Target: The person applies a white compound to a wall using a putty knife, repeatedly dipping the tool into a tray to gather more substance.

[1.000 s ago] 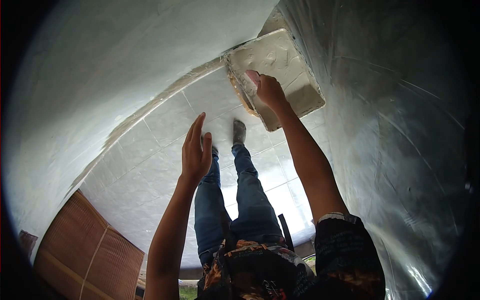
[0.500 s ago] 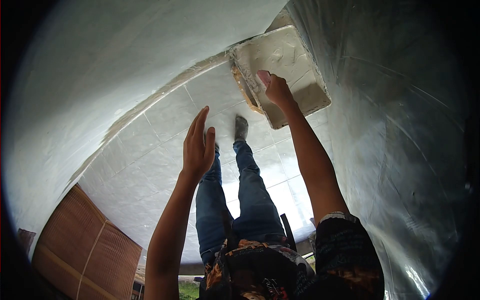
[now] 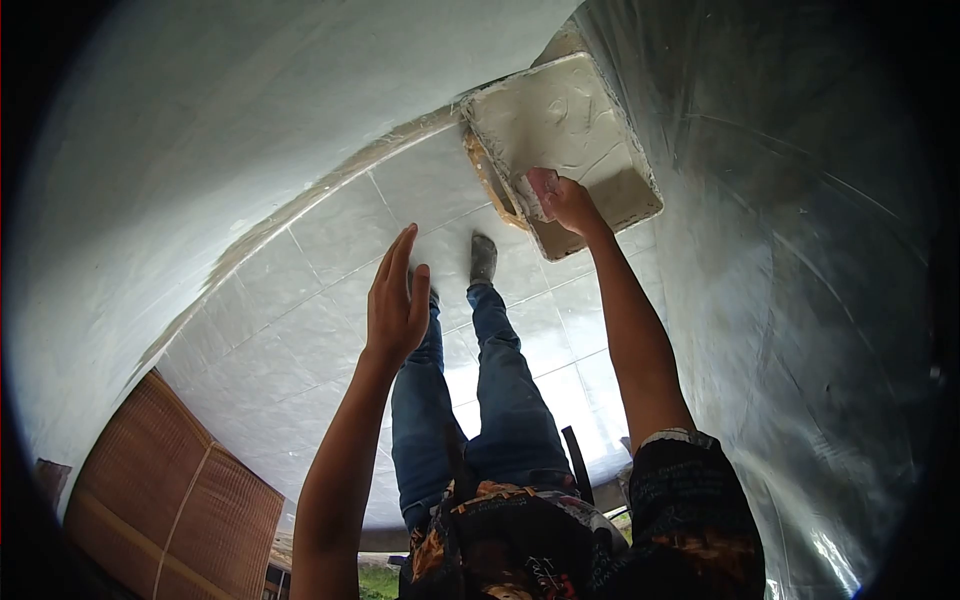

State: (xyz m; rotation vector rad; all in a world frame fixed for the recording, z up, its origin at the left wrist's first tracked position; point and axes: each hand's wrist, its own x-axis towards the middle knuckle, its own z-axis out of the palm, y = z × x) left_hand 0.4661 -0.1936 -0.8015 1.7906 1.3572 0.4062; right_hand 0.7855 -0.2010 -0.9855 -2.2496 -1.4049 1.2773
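My right hand (image 3: pixel 575 206) is closed on a pinkish-red scraper (image 3: pixel 543 190), whose edge lies in or just over the pale wet plaster at the near left side of a rectangular tray (image 3: pixel 640 160). Smooth plaster (image 3: pixel 565 110) with ridges and marks covers much of the tray's inside. My left hand (image 3: pixel 396 305) is raised over the floor, left of the tray, with its thumb apart from its straight fingers and nothing in it.
A pale wall (image 3: pixel 250 110) curves along the left. Clear plastic sheeting (image 3: pixel 790 270) hangs on the right. Grey tiles (image 3: pixel 300 300) cover the floor, with my shoe (image 3: pixel 483 258) below the tray. Brown woven panels (image 3: pixel 170 490) stand at lower left.
My right hand and the scraper have moved down and slightly right, toward the tray's near side. My left hand has dropped very slightly.
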